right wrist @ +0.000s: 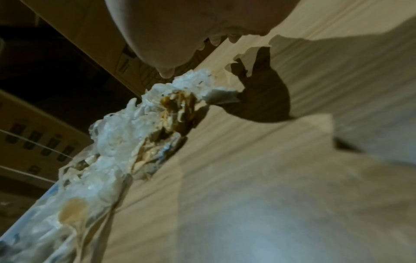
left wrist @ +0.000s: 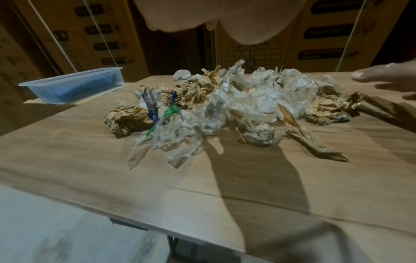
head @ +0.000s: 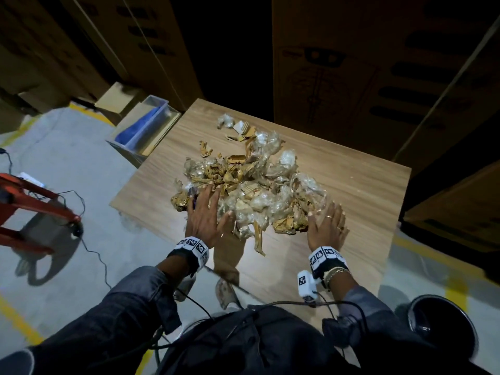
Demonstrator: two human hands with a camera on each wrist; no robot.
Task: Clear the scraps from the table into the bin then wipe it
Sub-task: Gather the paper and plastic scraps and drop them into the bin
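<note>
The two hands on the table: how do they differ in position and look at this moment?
The left hand is at the left end of the scrap pile, its fingertips in among the scraps; the right hand is at the right end, at the pile's edge. The right hand wears rings; none show on the left hand. Both lie palm down over the wooden table with straight, spread fingers, gripping nothing.

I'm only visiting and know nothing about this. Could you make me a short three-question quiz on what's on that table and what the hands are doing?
1. True or false: both hands lie open at the near edge of the scrap pile.
2. What is the pile made of?
3. The clear tray with a blue thing inside sits: A) on the pile, B) beyond the table's far left corner.

Key: 1 true, left hand and right hand; 2 crumpled brown paper and clear plastic; 3 B.
</note>
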